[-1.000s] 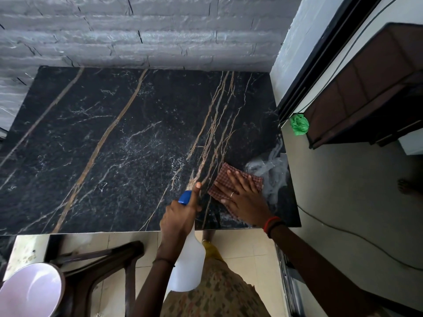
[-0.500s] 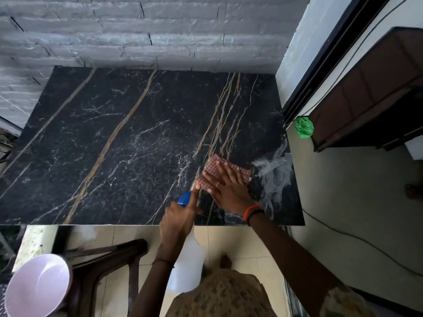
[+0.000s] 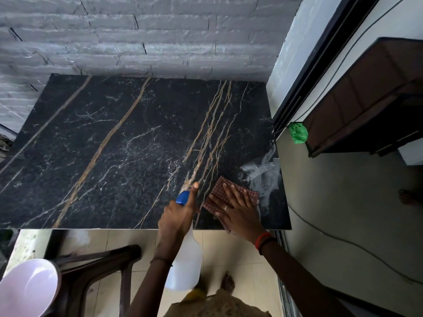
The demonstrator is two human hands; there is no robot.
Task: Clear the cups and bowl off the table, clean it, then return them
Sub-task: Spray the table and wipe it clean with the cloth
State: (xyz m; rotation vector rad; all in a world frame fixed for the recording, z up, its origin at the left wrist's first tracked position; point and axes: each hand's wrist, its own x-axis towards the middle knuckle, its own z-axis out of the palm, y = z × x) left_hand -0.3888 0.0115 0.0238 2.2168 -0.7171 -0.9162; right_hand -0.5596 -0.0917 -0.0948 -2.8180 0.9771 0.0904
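The black marble table [image 3: 114, 145] with gold veins has no cups or bowl on it. My left hand [image 3: 177, 219] grips a white spray bottle [image 3: 185, 264] with a blue nozzle, held over the table's near edge. My right hand [image 3: 238, 211] lies flat, fingers spread, pressing a red checked cloth [image 3: 217, 193] onto the table near its front right corner. A wet smear [image 3: 261, 172] shines just right of the cloth. A pale pink bowl [image 3: 27, 287] rests at the bottom left, below table level.
A dark wooden chair [image 3: 96, 266] stands by the bowl, in front of the table. A grey brick wall [image 3: 137, 37] backs the table. To the right are a dark cabinet [image 3: 370, 99], a green bag [image 3: 297, 133] and a cable [image 3: 343, 241] on the floor.
My right hand has wiped the cloth left and then back to the right near the front right corner. The spray bottle stays in my left hand, almost still.
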